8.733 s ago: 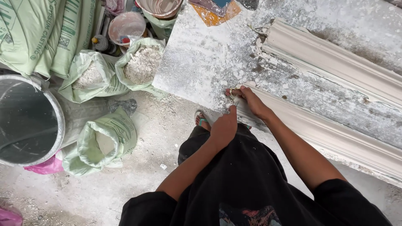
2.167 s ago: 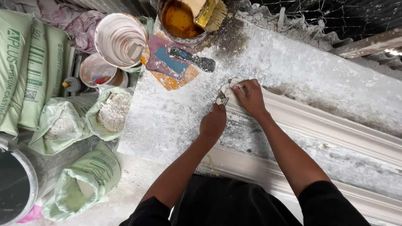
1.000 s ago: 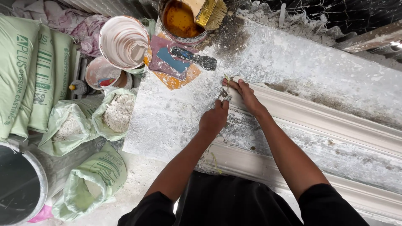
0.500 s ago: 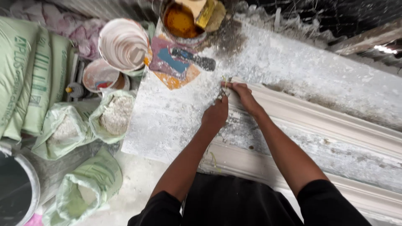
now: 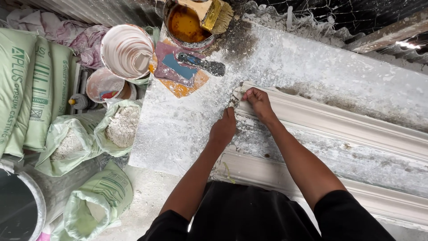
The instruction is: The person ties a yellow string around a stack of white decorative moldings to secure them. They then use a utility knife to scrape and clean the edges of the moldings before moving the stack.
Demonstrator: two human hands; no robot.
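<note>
A long white plaster moulding lies along a dusty white worktable. My right hand rests on the moulding's left end, fingers curled over its edge. My left hand is just left of that end, fingers pinched on a small grey piece that touches the end; what it is cannot be made out. A second moulding strip runs along the table's near edge.
A tin of brown liquid with a brush and a scraper on coloured sheets sit at the table's far left. Left of the table are buckets, open bags of white powder, stacked green sacks and a large drum.
Since the oldest frame both hands have moved from the near moulding strip up to the far moulding's left end. Over the last second they have hardly moved.
</note>
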